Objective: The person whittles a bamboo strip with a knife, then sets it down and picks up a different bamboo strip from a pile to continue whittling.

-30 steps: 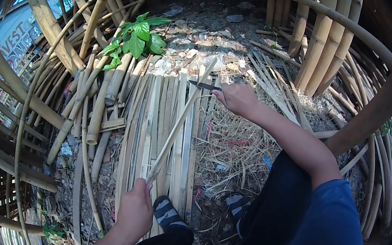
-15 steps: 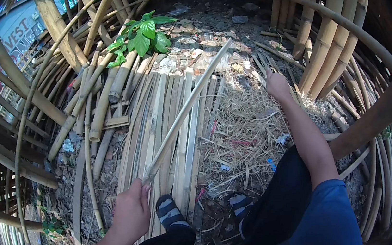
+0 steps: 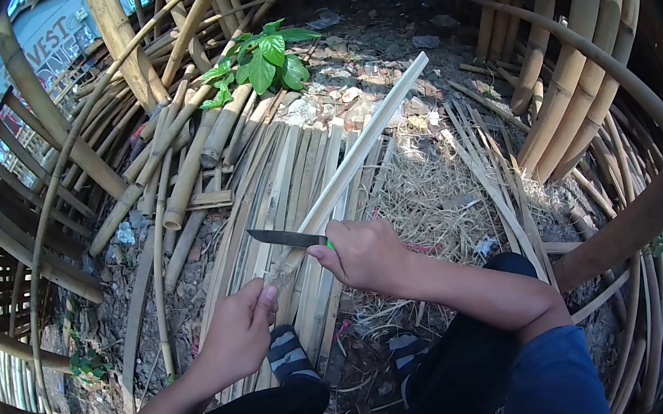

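Note:
My left hand (image 3: 237, 328) is closed round the near end of a long pale bamboo strip (image 3: 372, 133), which slants up and away to the right. In my right hand (image 3: 366, 256) is a knife (image 3: 284, 237) with a dark blade and a bit of green at its handle. The blade points left and lies across the strip, just beyond my left hand. Below both hands, many split bamboo strips (image 3: 277, 164) lie side by side on the ground.
Dry shavings (image 3: 428, 196) cover the ground right of the strips, with thin strips (image 3: 492, 180) beside them. A leafy plant (image 3: 260, 66) and bamboo poles (image 3: 217, 134) are at the upper left. Thick upright poles (image 3: 572, 90) stand at the right.
My right hand has come in from the far right to the strip, now with the knife in it. Thin strips now lie along the right of the shavings. The view has shifted slightly.

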`<act>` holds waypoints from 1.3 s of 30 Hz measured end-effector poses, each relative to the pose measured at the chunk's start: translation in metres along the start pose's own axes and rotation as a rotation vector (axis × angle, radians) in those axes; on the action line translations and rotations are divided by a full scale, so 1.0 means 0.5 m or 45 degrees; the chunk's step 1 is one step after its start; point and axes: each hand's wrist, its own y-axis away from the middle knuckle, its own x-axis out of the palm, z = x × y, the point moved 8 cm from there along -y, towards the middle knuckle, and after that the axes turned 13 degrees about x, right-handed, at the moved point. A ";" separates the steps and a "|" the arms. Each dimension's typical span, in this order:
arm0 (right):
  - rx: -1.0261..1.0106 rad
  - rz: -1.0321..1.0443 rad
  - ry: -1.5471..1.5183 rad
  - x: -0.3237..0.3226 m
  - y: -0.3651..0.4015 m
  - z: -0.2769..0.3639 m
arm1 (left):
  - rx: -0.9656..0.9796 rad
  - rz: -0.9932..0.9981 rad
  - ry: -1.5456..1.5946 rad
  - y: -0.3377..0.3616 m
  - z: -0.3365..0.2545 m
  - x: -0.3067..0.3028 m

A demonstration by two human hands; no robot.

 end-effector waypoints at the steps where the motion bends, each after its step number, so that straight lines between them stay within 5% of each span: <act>1: -0.067 -0.047 0.034 -0.008 0.000 0.002 | 0.016 0.018 -0.059 -0.001 -0.007 -0.001; 18: -0.294 -0.198 0.271 -0.011 -0.017 -0.056 | 0.108 -0.030 -0.124 -0.008 -0.020 -0.002; 20: 0.025 -0.336 0.414 -0.024 -0.043 -0.124 | 0.085 -0.039 -0.117 -0.002 -0.016 -0.007; 22: 0.420 -0.205 0.455 -0.091 -0.097 -0.278 | 0.052 -0.043 -0.146 0.018 0.006 -0.012; 28: 0.498 -0.214 0.249 -0.095 -0.065 -0.273 | 0.005 -0.014 -0.060 0.014 0.027 -0.001; 34: 0.094 -0.029 0.032 -0.010 -0.003 -0.056 | 0.003 -0.036 -0.040 0.000 0.015 0.001; 39: -0.202 -0.132 0.073 -0.020 0.001 -0.006 | 0.035 0.002 -0.120 0.003 -0.011 0.004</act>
